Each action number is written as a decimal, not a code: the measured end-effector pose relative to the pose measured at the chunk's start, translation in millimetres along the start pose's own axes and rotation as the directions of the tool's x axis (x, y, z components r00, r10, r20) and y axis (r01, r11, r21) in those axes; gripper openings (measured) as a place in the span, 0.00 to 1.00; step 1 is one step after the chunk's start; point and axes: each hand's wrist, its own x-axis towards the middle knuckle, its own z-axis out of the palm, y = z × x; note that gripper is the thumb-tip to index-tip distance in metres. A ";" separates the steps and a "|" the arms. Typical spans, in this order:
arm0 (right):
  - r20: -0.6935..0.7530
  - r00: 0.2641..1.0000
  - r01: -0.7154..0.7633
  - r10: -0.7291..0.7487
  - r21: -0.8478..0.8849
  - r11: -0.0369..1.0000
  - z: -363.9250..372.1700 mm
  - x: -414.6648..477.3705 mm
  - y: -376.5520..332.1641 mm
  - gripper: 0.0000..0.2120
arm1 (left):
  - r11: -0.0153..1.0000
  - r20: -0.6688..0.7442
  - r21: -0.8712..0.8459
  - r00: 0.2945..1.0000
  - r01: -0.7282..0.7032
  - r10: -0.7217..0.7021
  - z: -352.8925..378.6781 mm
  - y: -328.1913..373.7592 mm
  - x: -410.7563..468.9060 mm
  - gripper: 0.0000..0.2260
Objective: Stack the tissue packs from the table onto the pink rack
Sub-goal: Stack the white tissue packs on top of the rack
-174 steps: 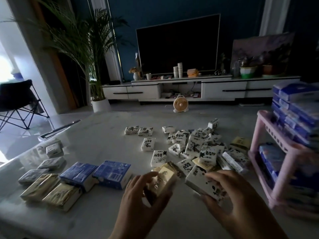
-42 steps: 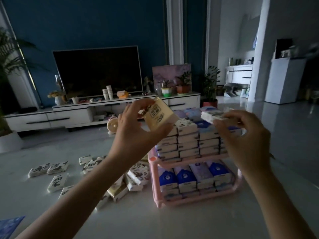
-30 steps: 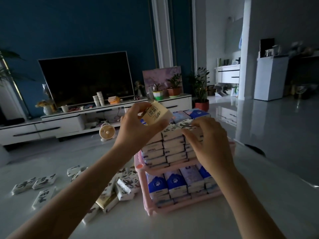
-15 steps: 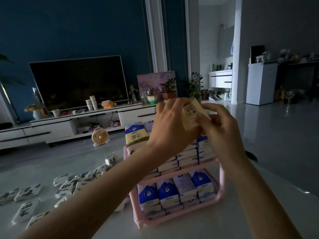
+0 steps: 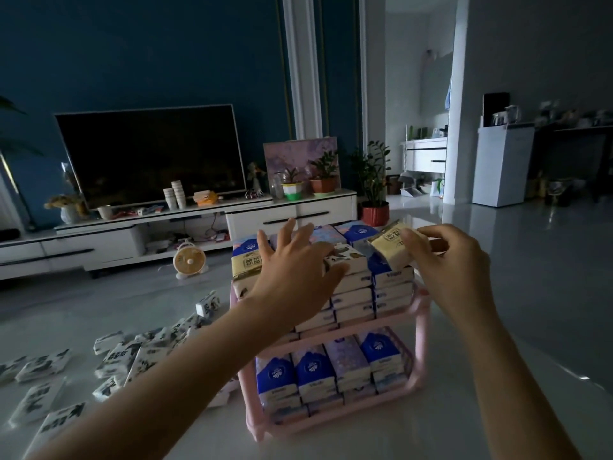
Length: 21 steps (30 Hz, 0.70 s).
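Left hand (image 5: pixel 295 270), fingers splayed, covers the top stack (image 5: pixel 352 298) on the pink rack (image 5: pixel 420 308) — right hand (image 5: pixel 454 260) pinches a yellow pack (image 5: pixel 388 250) at its right edge. Smooth tabletop (image 5: pixel 497 410) stretches rightward.

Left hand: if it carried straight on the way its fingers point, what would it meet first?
Probably the blue packs at the back of the top stack on the pink rack; the left hand is open just above that stack, though depth is unclear.

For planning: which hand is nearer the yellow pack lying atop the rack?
Left. The left hand is spread beside the lying yellow pack; the right hand holds another pack farther right.
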 end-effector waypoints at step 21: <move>0.054 0.998 0.048 -0.039 -0.197 0.979 13.9 -3.2 9.7 0.26 | 0.957 -0.380 -0.277 0.924 -0.080 -0.032 -6.1 -17.0 -15.3 0.16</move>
